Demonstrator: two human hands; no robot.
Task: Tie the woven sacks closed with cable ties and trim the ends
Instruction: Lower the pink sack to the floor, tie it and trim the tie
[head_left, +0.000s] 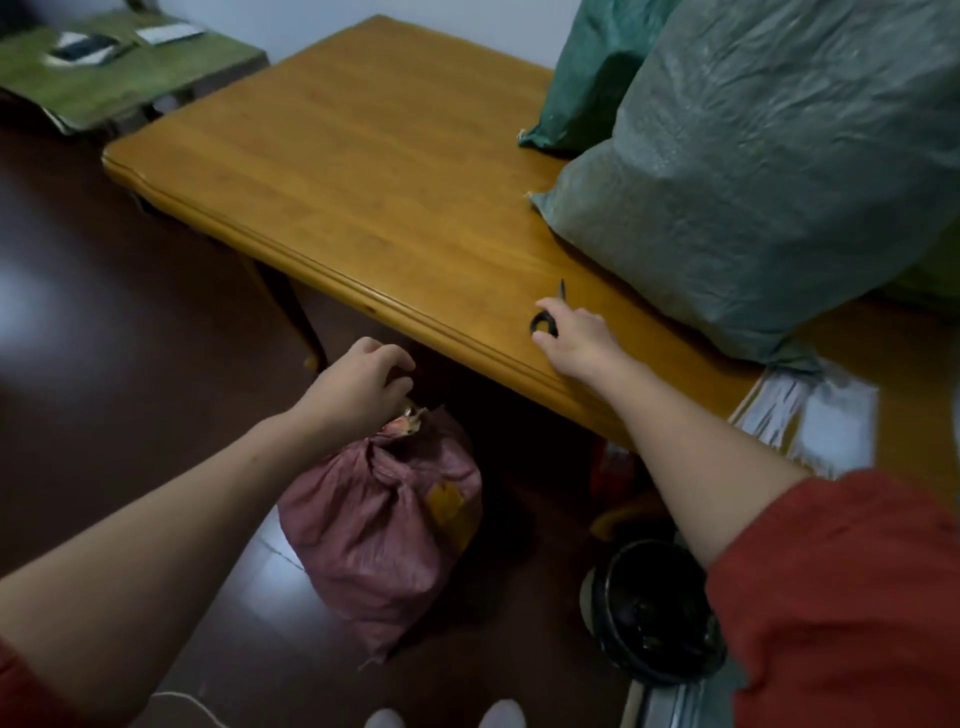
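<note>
Gripping, with the left hand (358, 387), the gathered neck of the pink woven sack (374, 525) down on the dark floor; curling the right hand (576, 340) round the black handle of the scissors (544, 326) on the wooden table (337, 171) (blade pointing away), near a grey-green sack (769, 182)

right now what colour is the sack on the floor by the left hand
The sack is a dull reddish pink, clearest in the head view.
</note>
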